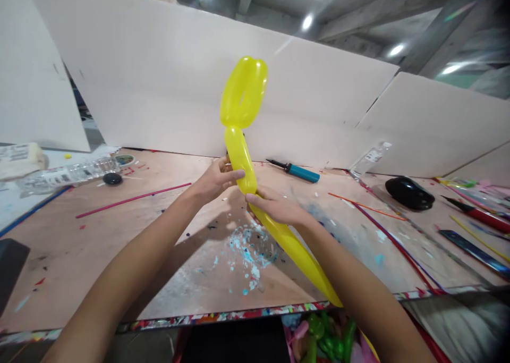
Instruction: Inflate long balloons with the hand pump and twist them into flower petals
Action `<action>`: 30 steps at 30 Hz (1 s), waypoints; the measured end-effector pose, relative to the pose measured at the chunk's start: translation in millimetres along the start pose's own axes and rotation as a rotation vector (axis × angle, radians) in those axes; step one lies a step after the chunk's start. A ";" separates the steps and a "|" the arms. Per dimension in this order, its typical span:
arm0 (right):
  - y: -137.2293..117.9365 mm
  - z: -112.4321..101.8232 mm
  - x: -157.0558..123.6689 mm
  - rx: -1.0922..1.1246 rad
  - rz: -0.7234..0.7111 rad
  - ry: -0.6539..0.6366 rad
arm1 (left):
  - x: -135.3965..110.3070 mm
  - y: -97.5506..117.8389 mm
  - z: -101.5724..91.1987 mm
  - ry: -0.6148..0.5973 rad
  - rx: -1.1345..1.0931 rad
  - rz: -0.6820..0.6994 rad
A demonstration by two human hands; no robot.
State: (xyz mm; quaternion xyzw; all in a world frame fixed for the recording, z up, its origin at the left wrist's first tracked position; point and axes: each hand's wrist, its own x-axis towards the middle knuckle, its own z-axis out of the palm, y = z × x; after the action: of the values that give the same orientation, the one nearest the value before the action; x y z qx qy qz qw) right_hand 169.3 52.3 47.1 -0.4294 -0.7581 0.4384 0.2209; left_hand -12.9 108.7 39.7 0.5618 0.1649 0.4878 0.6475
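I hold a long yellow modelling balloon (242, 100) up over the wooden table (99, 246). Its top is twisted into two short side-by-side bubbles, with one longer bubble below them. My left hand (217, 179) is closed round the lower end of that bubble, thumb across its front. My right hand (274, 206) grips the balloon just beneath, where the long untwisted tail runs down under my forearm toward the table's front edge.
A blue-handled balloon pump (297, 171) lies behind my hands. Left: a plastic bottle (69, 174), a tape roll (125, 161), a thin pink uninflated balloon (133, 199). Right: a black object (409, 193), another bottle (368, 161), more long balloons. Green balloons (329, 336) sit below the front edge. White boards wall the back.
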 end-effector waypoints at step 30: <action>3.3 -18.5 -26.7 -0.668 -0.058 0.287 | 15.1 2.4 -45.8 0.554 0.119 0.156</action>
State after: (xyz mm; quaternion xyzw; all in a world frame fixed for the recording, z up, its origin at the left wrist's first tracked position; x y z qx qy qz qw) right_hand 198.3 39.4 54.9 -0.5133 -0.8326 0.0955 0.1848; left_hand -41.8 146.7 32.5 0.4554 0.3201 0.6602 0.5042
